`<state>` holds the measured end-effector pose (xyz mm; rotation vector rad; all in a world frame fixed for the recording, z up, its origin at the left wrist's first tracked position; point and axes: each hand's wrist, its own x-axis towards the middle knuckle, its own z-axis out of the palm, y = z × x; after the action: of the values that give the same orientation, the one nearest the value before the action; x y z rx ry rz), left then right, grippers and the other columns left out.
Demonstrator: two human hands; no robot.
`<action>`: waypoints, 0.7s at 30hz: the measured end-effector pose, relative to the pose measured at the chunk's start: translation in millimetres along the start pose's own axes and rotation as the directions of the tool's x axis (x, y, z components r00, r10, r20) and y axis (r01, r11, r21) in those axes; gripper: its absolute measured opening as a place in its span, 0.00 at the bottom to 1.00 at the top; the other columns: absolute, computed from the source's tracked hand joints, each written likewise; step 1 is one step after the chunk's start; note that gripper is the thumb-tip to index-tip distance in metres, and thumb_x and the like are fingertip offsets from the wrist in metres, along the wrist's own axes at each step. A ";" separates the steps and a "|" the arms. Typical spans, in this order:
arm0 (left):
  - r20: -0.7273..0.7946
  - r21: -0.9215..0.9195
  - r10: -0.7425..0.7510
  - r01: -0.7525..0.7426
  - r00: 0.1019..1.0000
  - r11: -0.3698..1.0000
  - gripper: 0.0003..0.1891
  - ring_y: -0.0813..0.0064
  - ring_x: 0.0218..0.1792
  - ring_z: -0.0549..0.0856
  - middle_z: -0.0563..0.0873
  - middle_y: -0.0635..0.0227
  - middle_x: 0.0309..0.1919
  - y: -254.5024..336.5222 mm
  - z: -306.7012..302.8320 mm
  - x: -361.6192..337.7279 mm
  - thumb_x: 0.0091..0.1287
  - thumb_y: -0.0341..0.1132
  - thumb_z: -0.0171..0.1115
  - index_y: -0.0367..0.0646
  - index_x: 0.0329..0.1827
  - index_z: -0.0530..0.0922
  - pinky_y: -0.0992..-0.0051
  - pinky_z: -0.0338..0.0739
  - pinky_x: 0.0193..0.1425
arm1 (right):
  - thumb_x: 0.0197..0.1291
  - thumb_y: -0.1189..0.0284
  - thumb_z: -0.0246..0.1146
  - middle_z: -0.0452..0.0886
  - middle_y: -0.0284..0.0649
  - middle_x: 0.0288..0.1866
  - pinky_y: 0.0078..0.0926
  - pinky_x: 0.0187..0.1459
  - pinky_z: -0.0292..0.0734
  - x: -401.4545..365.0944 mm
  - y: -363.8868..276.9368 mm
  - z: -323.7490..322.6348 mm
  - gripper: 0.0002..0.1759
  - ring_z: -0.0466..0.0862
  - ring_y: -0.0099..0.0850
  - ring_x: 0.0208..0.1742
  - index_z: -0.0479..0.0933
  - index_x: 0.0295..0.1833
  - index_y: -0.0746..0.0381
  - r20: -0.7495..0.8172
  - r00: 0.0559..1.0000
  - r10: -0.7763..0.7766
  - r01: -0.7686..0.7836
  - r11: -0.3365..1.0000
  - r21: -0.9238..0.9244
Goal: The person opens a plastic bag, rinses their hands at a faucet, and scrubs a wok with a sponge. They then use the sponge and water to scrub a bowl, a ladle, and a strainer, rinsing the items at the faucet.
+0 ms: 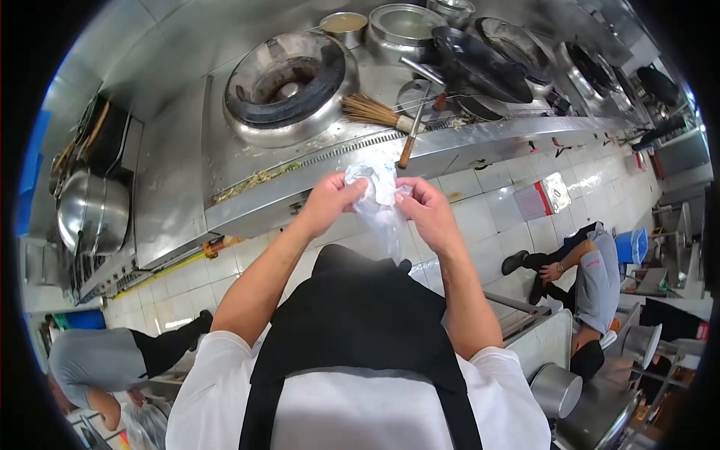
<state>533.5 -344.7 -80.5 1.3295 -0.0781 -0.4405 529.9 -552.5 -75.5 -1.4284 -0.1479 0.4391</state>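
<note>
Between my two hands, in front of the stove edge, hangs a thin, crumpled white plastic bag [384, 196]. My left hand [335, 199] pinches its left side between thumb and fingers. On the other side my right hand [424, 204] grips the bag's right edge. Its lower part dangles down toward my black apron. What is inside the bag, if anything, I cannot make out. Just beyond my hands, a bamboo wok brush [375, 112] and a wooden-handled ladle [409, 142] lie at the stove's front edge.
A large wok burner [292, 86] stands at the back left, with a black wok [480, 64] farther right. Metal bowls [94, 210] are stacked at left. One person [592, 270] sits at right, another [105, 356] at lower left. Food scraps [259, 180] litter the stove gutter.
</note>
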 end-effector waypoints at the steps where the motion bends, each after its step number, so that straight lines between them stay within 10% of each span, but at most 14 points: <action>1: -0.072 0.039 0.060 -0.058 0.996 0.998 0.14 0.84 0.37 0.80 0.82 0.72 0.38 -1.7 6.5 0.8 0.65 0.39 0.60 0.39 0.48 0.77 0.78 0.76 0.42 | 0.59 0.73 0.61 0.78 0.31 0.35 0.16 0.36 0.70 1.8 9.9 -2.0 0.14 0.74 0.17 0.34 0.73 0.50 0.65 -0.045 0.998 -0.052 0.053 0.998 0.026; 4: -0.059 0.201 0.247 -0.231 0.967 0.952 0.12 0.86 0.35 0.79 0.82 0.74 0.34 -13.9 14.2 7.4 0.65 0.37 0.59 0.40 0.47 0.76 0.80 0.74 0.40 | 0.59 0.75 0.60 0.77 0.29 0.30 0.15 0.32 0.69 -0.1 16.3 -6.0 0.09 0.73 0.16 0.30 0.75 0.44 0.65 -0.139 0.978 -0.156 0.155 0.988 -0.020; 10: -0.098 0.134 0.029 -0.015 0.995 0.991 0.07 0.91 0.25 0.71 0.78 0.80 0.26 10.4 -32.9 6.4 0.62 0.35 0.63 0.40 0.36 0.79 0.85 0.67 0.30 | 0.62 0.77 0.53 0.77 0.29 0.30 0.16 0.30 0.68 -11.0 16.6 -68.7 0.08 0.73 0.16 0.29 0.77 0.37 0.66 -0.465 0.850 -0.248 0.184 0.966 -0.180; 13: -0.034 0.496 -0.061 0.070 0.998 0.866 0.13 0.91 0.21 0.65 0.71 0.85 0.18 24.6 -41.9 -1.2 0.62 0.38 0.64 0.43 0.22 0.76 0.84 0.58 0.24 | 0.61 0.76 0.53 0.78 0.30 0.31 0.16 0.32 0.69 -18.2 0.5 -75.9 0.08 0.73 0.16 0.30 0.78 0.38 0.66 -0.543 0.802 -0.249 0.111 0.955 -0.273; 20: -0.062 0.505 -0.003 0.034 0.998 0.862 0.21 0.89 0.20 0.58 0.63 0.84 0.15 28.5 -48.6 4.3 0.63 0.44 0.62 0.45 0.15 0.70 0.79 0.52 0.22 | 0.61 0.73 0.57 0.80 0.36 0.37 0.23 0.45 0.71 -15.8 -19.8 -62.6 0.10 0.77 0.24 0.41 0.78 0.44 0.66 -0.548 0.745 -0.381 0.113 0.881 -0.459; 21: -0.073 0.536 0.009 0.032 0.997 0.843 0.21 0.89 0.20 0.59 0.63 0.84 0.15 34.0 -45.7 4.8 0.63 0.45 0.62 0.44 0.16 0.70 0.79 0.53 0.22 | 0.59 0.72 0.59 0.79 0.40 0.41 0.27 0.49 0.69 -16.6 -30.5 -48.0 0.11 0.76 0.29 0.45 0.77 0.46 0.64 -0.480 0.634 -0.606 0.142 0.702 -0.698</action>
<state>560.8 -298.6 -60.5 1.9031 -0.1407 -0.3923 538.2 -605.5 -50.2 -2.0460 0.0106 -0.6129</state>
